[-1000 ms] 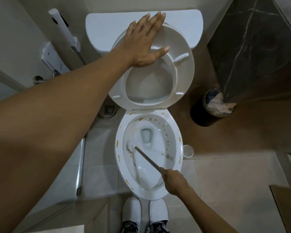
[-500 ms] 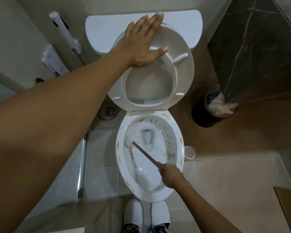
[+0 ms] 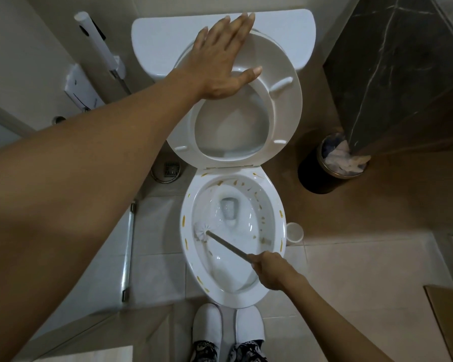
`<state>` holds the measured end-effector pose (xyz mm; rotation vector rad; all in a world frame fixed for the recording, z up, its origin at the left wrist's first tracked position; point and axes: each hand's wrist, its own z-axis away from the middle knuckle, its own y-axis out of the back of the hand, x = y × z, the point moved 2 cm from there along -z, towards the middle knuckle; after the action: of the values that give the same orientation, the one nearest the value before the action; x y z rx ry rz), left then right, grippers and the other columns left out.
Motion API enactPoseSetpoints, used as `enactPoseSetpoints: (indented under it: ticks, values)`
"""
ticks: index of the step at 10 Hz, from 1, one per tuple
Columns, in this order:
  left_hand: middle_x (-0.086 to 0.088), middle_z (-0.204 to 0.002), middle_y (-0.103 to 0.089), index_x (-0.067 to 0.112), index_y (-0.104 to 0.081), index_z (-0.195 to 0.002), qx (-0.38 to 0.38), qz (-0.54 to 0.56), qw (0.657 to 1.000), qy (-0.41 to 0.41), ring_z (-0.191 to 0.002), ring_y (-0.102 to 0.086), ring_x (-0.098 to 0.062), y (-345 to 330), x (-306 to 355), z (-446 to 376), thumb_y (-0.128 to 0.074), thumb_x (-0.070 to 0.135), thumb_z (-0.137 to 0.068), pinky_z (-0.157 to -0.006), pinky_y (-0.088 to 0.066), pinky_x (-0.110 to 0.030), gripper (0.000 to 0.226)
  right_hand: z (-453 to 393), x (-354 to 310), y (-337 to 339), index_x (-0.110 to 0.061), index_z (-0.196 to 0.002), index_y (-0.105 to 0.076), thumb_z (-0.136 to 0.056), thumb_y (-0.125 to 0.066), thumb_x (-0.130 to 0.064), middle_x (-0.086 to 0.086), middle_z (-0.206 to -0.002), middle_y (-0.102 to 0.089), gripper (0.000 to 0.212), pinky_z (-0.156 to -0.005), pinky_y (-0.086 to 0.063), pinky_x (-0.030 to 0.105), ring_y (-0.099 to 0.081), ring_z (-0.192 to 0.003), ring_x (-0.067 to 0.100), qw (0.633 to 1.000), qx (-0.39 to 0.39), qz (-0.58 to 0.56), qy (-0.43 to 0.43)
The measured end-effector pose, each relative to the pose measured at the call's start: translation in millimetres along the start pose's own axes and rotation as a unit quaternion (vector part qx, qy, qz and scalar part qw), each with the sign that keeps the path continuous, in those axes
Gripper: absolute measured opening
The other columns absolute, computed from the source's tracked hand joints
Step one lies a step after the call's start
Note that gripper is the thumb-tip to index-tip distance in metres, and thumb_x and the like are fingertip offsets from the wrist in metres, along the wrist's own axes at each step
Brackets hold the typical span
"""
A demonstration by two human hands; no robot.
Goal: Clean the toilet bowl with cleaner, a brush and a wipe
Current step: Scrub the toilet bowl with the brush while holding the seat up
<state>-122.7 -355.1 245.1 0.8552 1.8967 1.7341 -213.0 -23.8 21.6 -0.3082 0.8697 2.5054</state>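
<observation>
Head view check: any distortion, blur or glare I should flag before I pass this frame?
Head view: strong wide-angle stretch, the left forearm balloons across the frame and the walls lean. Head view: focus is fair on the bowl, with the brush head slightly soft. Head view: soft glare on the raised seat; the bin corner sits in shadow.

Toilet bowl (image 3: 277, 231) at centre frame, raised seat (image 3: 285, 105) above it, bin (image 3: 322, 176) at right, floor drain (image 3: 171, 169) left, slippers (image 3: 228, 327) at bottom.

Black bin (image 3: 315, 176), floor drain (image 3: 171, 169)
</observation>
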Motion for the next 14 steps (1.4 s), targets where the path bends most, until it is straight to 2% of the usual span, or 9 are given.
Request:
enactPoseSetpoints:
  ticks: [2, 3, 4, 7, 8, 9, 11, 13, 14]
  values:
    - [-0.003, -0.161, 0.0, 0.018, 0.004, -0.152, 0.001, -0.005, 1.0, -0.004, -0.147, 0.0, -0.027, 0.1, -1.1, -0.2, -0.026, 0.064, -0.092, -0.117, -0.002, -0.049, 0.081, -8.8, -7.1, 13.8, -0.018, -0.135, -0.051, -0.102, -0.035, -0.027, 0.01, -0.115, -0.062, 0.038, -0.087, -0.054, 0.037, -0.062, -0.1, 0.027, 1.0, 0.006, -0.011, -0.006]
    - [-0.003, -0.161, -0.002, 0.018, 0.003, -0.153, 0.005, -0.013, 1.0, -0.007, -0.147, -0.001, -0.027, -0.4, -1.3, -0.1, -0.026, 0.065, -0.091, -0.117, -0.004, -0.049, 0.082, 13.8, 3.0, 24.6, -0.028, -0.136, -0.05, -0.102, -0.036, -0.029, 0.002, -0.097, -0.06, 0.037, -0.053, -0.051, 0.022, -0.058, -0.067, 0.015, 0.998, -0.035, -0.049, -0.021]
    - [-0.004, -0.161, -0.002, 0.019, 0.003, -0.153, 0.01, -0.015, 1.0, -0.002, -0.147, -0.001, -0.028, -1.7, -1.7, -0.5, -0.025, 0.065, -0.091, -0.116, -0.002, -0.049, 0.082, 30.5, 12.5, 40.9, -0.036, -0.14, -0.046, -0.102, -0.036, -0.031, -0.004, -0.089, -0.052, 0.039, -0.04, -0.038, 0.017, -0.045, -0.053, 0.01, 0.995, -0.097, 0.015, -0.036]
    - [-0.005, -0.161, 0.0, 0.018, 0.003, -0.153, 0.002, -0.016, 1.0, 0.002, -0.147, 0.0, -0.028, -1.9, -1.4, -1.5, -0.022, 0.067, -0.089, -0.117, -0.001, -0.049, 0.084, 17.3, 0.4, 36.3, -0.025, -0.133, -0.053, -0.103, -0.036, -0.028, 0.009, -0.116, -0.059, 0.035, -0.07, -0.053, 0.028, -0.057, -0.083, 0.02, 0.999, -0.042, 0.009, -0.009]
    - [-0.005, -0.161, 0.0, 0.018, 0.003, -0.153, 0.001, -0.016, 1.0, 0.002, -0.147, 0.001, -0.028, -2.2, -1.2, -1.1, -0.022, 0.067, -0.089, -0.117, -0.001, -0.049, 0.084, 30.0, 6.9, 51.1, -0.033, -0.118, -0.057, -0.102, -0.039, -0.034, -0.003, -0.081, -0.051, 0.024, -0.046, -0.035, 0.018, -0.042, -0.055, 0.009, 0.994, -0.096, -0.025, -0.052]
    - [-0.005, -0.16, -0.001, 0.018, 0.002, -0.153, 0.002, -0.015, 1.0, 0.003, -0.147, 0.0, -0.028, -1.7, 0.1, -0.6, -0.024, 0.066, -0.09, -0.117, -0.001, -0.049, 0.083, 35.7, 11.6, 64.8, -0.032, -0.124, -0.059, -0.1, -0.044, -0.033, -0.006, -0.069, -0.048, 0.028, -0.044, -0.034, 0.018, -0.04, -0.049, 0.008, 0.988, -0.137, -0.003, -0.078]
    - [-0.006, -0.16, -0.002, 0.018, 0.002, -0.153, 0.003, -0.013, 1.0, 0.003, -0.147, 0.0, -0.028, -0.1, 0.4, 0.1, -0.025, 0.065, -0.09, -0.116, -0.001, -0.049, 0.083, 25.7, -10.3, 50.1, -0.023, -0.138, -0.05, -0.103, -0.036, -0.021, 0.006, -0.112, -0.06, 0.039, -0.063, -0.046, 0.026, -0.05, -0.077, 0.017, 0.99, -0.088, 0.11, -0.012]
    - [-0.006, -0.16, -0.002, 0.018, 0.002, -0.153, 0.003, -0.01, 1.0, 0.002, -0.147, -0.001, -0.028, -0.2, 0.3, -0.1, -0.024, 0.066, -0.089, -0.117, -0.002, -0.05, 0.084, 36.7, 3.9, 66.9, -0.025, -0.116, -0.063, -0.1, -0.046, -0.028, -0.004, -0.074, -0.05, 0.024, -0.048, -0.036, 0.02, -0.041, -0.054, 0.01, 0.985, -0.138, -0.011, -0.099]
    - [-0.005, -0.16, -0.002, 0.018, 0.002, -0.153, 0.006, -0.006, 1.0, 0.003, -0.147, 0.0, -0.028, 0.1, 0.7, 0.5, -0.024, 0.066, -0.089, -0.117, -0.001, -0.049, 0.084, 35.0, 2.8, 78.3, -0.029, -0.133, -0.056, -0.1, -0.045, -0.024, -0.007, -0.071, -0.049, 0.035, -0.046, -0.036, 0.017, -0.042, -0.052, 0.01, 0.985, -0.145, 0.031, -0.089]
